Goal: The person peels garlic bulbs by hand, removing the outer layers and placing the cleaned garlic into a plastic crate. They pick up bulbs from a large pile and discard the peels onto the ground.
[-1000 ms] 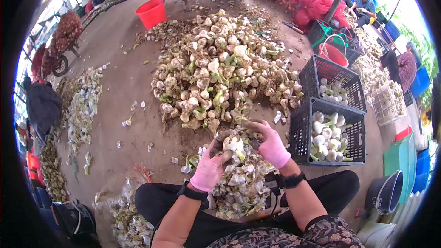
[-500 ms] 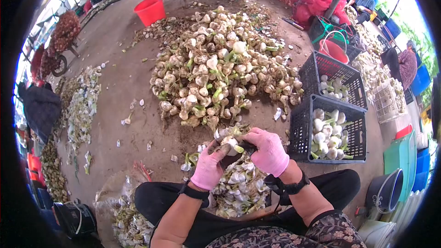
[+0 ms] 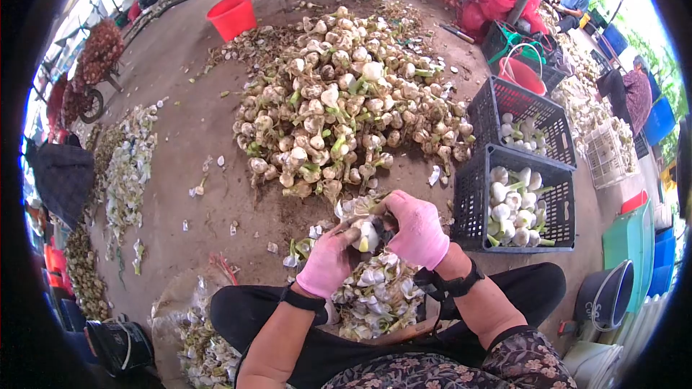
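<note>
A garlic bulb (image 3: 368, 235), white with a pale stem end facing down, is between my two hands above the lap. From the left, my left hand (image 3: 329, 261) in a pink glove with darkened fingertips grips it, thumb on top. My right hand (image 3: 417, 230), gloved the same way, has its bent fingers closed against the bulb's right side; those fingertips are partly hidden. Loose papery skin (image 3: 355, 207) shows just beyond the fingers. Below the hands, a heap of garlic peelings (image 3: 382, 292) lies between my legs.
A large pile of unpeeled garlic (image 3: 339, 108) lies ahead. At right stand a black crate (image 3: 472, 205) of cleaned bulbs and another crate (image 3: 486, 112) behind it. A red bucket (image 3: 232, 17) is at far left. Two people (image 3: 573, 1) sit at the upper right.
The bulb has turned in my hands, its stem end swinging from pointing right to facing down. My right hand has shifted slightly up and left, closer around the bulb.
</note>
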A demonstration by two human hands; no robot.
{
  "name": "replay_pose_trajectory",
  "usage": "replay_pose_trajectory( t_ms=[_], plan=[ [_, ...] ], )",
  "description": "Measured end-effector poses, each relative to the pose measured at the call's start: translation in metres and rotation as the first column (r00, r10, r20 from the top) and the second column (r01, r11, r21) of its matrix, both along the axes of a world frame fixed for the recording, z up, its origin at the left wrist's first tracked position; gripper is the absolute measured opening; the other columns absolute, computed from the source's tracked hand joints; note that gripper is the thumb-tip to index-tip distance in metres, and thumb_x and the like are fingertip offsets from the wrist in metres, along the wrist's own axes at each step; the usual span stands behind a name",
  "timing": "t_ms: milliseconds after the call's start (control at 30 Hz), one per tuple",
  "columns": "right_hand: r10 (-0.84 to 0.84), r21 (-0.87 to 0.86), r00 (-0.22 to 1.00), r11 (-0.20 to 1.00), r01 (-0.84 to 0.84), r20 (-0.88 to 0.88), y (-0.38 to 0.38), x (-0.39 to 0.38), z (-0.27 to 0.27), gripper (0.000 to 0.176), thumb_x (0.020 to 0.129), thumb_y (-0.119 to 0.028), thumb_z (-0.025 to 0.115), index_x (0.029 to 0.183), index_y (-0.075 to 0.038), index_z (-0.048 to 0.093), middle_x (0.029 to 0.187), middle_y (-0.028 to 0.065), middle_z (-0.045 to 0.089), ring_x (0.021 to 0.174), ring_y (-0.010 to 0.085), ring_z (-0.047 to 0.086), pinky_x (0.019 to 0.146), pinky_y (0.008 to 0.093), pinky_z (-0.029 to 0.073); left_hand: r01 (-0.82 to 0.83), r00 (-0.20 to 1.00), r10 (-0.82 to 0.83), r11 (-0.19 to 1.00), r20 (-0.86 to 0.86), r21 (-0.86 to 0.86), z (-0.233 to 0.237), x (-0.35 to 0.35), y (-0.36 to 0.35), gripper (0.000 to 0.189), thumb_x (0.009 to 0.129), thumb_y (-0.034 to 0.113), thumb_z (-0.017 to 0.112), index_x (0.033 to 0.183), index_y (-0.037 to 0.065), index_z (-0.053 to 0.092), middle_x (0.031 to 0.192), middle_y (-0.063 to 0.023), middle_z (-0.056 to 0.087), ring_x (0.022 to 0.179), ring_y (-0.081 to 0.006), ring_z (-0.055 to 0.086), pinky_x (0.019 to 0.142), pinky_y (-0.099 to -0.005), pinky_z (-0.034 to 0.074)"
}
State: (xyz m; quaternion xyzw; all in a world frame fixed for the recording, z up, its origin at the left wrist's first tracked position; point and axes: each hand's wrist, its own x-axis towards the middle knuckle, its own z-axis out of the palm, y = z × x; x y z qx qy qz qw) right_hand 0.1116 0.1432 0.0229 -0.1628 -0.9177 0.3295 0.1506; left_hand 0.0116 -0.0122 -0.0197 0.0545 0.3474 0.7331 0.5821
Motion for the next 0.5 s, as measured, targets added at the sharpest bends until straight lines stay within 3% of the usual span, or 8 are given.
replay_pose_trajectory(
  t_ms=[67, 133, 167, 267, 333, 400, 433, 500],
  plan=[
    [-0.022, -0.018, 1.000, 1.000, 0.022, -0.018, 0.006, -0.005, -0.005, 0.026, 0.064, -0.005, 0.066, 0.089, -0.007, 0.062, 0.084, 0.0129, 0.059, 0.079, 0.0339, 0.061, 0.067, 0.0392, 0.049, 0.057, 0.997, -0.059, 0.997, -0.042, -0.046, 0.006, 0.000, -0.002, 0.033, 0.094, 0.013, 0.046, 0.125, 0.001, 0.049, 0.116, -0.0078, 0.059, 0.106, -0.0178, 0.059, 0.090, -0.0330, 0.050],
    [-0.073, 0.037, 0.997, 0.997, 0.072, 0.027, 0.015, -0.012, -0.022, 0.025, 0.066, -0.006, 0.064, 0.090, -0.006, 0.061, 0.084, 0.0139, 0.059, 0.078, 0.0353, 0.060, 0.069, 0.0403, 0.048, 0.132, 0.983, -0.120, 0.988, 0.141, -0.075, 0.011, 0.000, -0.004, 0.033, 0.094, 0.015, 0.046, 0.125, 0.003, 0.049, 0.116, -0.0062, 0.060, 0.105, -0.0178, 0.060, 0.089, -0.0318, 0.050],
    [-0.119, 0.093, 0.991, 0.989, 0.113, 0.066, 0.020, -0.015, -0.030, 0.021, 0.068, -0.005, 0.062, 0.089, -0.006, 0.063, 0.087, 0.0132, 0.059, 0.080, 0.0357, 0.059, 0.071, 0.0403, 0.048, 0.152, 0.981, -0.141, 0.986, 0.132, -0.072, 0.011, 0.000, -0.007, 0.034, 0.096, 0.019, 0.045, 0.126, 0.003, 0.049, 0.115, -0.0063, 0.060, 0.105, -0.0174, 0.060, 0.088, -0.0318, 0.050],
    [-0.076, 0.109, 0.997, 0.991, 0.073, 0.026, 0.035, -0.009, -0.054, 0.023, 0.067, 0.002, 0.057, 0.088, -0.006, 0.066, 0.091, 0.0118, 0.060, 0.082, 0.0353, 0.059, 0.076, 0.0396, 0.048, 0.093, 0.991, -0.093, 0.996, 0.101, 0.001, 0.001, -0.002, -0.010, 0.034, 0.096, 0.020, 0.049, 0.126, 0.004, 0.049, 0.116, -0.0057, 0.059, 0.106, -0.0171, 0.059, 0.087, -0.0319, 0.051],
    [-0.048, 0.096, 0.995, 0.994, 0.057, -0.086, 0.026, -0.001, -0.032, 0.032, 0.065, 0.008, 0.055, 0.090, -0.006, 0.069, 0.092, 0.0103, 0.061, 0.084, 0.0315, 0.060, 0.079, 0.0357, 0.049, 0.061, 0.993, -0.063, 0.998, 0.099, 0.021, 0.006, 0.000, -0.009, 0.035, 0.095, 0.019, 0.052, 0.126, 0.003, 0.048, 0.119, -0.0075, 0.058, 0.108, -0.0199, 0.058, 0.090, -0.0337, 0.050],
    [-0.039, -0.337, 0.998, 0.941, 0.018, -0.057, 0.022, 0.006, -0.007, 0.038, 0.064, 0.011, 0.057, 0.096, -0.006, 0.069, 0.092, 0.0100, 0.062, 0.085, 0.0258, 0.062, 0.079, 0.0310, 0.049, 0.049, 0.994, -0.054, 0.998, 0.091, 0.050, 0.008, 0.002, -0.006, 0.037, 0.093, 0.019, 0.055, 0.126, 0.003, 0.047, 0.122, -0.0092, 0.057, 0.110, -0.0227, 0.057, 0.093, -0.0356, 0.050],
    [-0.038, -0.429, 0.995, 0.903, -0.004, -0.089, 0.022, 0.010, -0.006, 0.037, 0.065, 0.009, 0.062, 0.098, -0.006, 0.069, 0.093, 0.0100, 0.064, 0.086, 0.0220, 0.063, 0.077, 0.0277, 0.048, 0.021, 0.997, -0.026, 0.998, 0.075, 0.058, 0.007, 0.002, -0.005, 0.041, 0.089, 0.015, 0.062, 0.126, 0.004, 0.048, 0.120, -0.0067, 0.057, 0.108, -0.0197, 0.058, 0.091, -0.0333, 0.050],
    [0.009, -0.392, 0.994, 0.919, -0.050, -0.105, 0.015, 0.012, 0.013, 0.036, 0.066, 0.009, 0.062, 0.099, -0.005, 0.069, 0.093, 0.0100, 0.065, 0.086, 0.0219, 0.064, 0.077, 0.0281, 0.048, -0.024, 0.999, 0.024, 1.000, 0.024, 0.008, 0.012, 0.002, -0.004, 0.045, 0.083, 0.008, 0.070, 0.123, 0.004, 0.051, 0.117, -0.0043, 0.058, 0.106, -0.0160, 0.058, 0.091, -0.0300, 0.048]
  ],
)
